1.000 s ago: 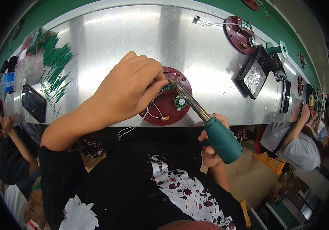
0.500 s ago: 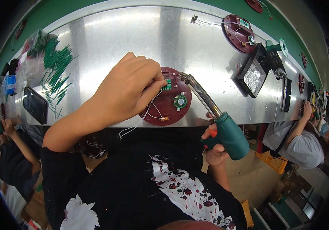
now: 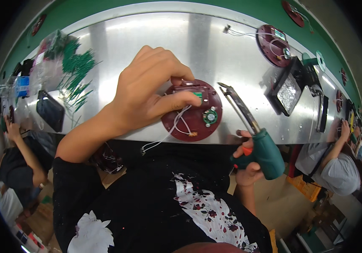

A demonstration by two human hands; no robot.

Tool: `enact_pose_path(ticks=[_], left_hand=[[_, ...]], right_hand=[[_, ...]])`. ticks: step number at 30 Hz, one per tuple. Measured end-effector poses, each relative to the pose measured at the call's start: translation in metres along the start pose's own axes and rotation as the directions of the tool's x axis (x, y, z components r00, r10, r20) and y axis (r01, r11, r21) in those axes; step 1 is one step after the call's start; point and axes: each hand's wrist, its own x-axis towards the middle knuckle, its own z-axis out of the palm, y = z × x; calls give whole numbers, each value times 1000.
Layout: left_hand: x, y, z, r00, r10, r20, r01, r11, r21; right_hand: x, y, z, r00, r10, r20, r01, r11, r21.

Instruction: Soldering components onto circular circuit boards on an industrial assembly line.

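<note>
A dark red round plastic disc [image 3: 176,134] lies on the metal bench in front of me. It carries a small green circuit board [image 3: 198,95], a round green-rimmed part [image 3: 210,116] and white wires [image 3: 176,122]. My left hand [image 3: 153,84] is over its upper left part, thumb stretched to the green board and bent index finger near the far rim, with a gap between them. In my right hand [image 3: 247,168] is a green soldering gun [image 3: 270,154] with a red trigger, fingers round its handle. Its tip stands apart from the disc, to the right.
Green wires [image 3: 77,63] lie in a loose pile at the left, near a black phone [image 3: 50,110] and plastic bags [image 3: 48,63]. Another dark red disc [image 3: 269,46], a black tray [image 3: 285,90] and a green spool [image 3: 319,61] occupy the right. Other people sit on both sides.
The soldering gun's tip has moved right, off the disc. My left thumb and index finger, earlier pinched together at the green board, have spread apart. The view has shifted slightly.
</note>
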Motion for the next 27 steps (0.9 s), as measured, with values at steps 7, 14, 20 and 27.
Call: enact_pose_path(ticks=[7, 14, 20, 27], left_hand=[[-1, -5, -4, 979, 150, -141, -151, 988, 1], [-1, -7, -5, 974, 163, -158, -168, 986, -19], [-3, -9, -9, 976, 195, -97, -198, 980, -23], [-5, 4, -5, 982, -25, -187, -57, 906, -420]], right_hand=[[8, 11, 1, 986, -153, -62, 152, 988, -20], [7, 7, 3, 990, -134, -42, 134, 991, -14], [8, 5, 5, 992, -117, -40, 118, 993, 16], [5, 14, 0, 986, -152, -62, 150, 988, -26]])
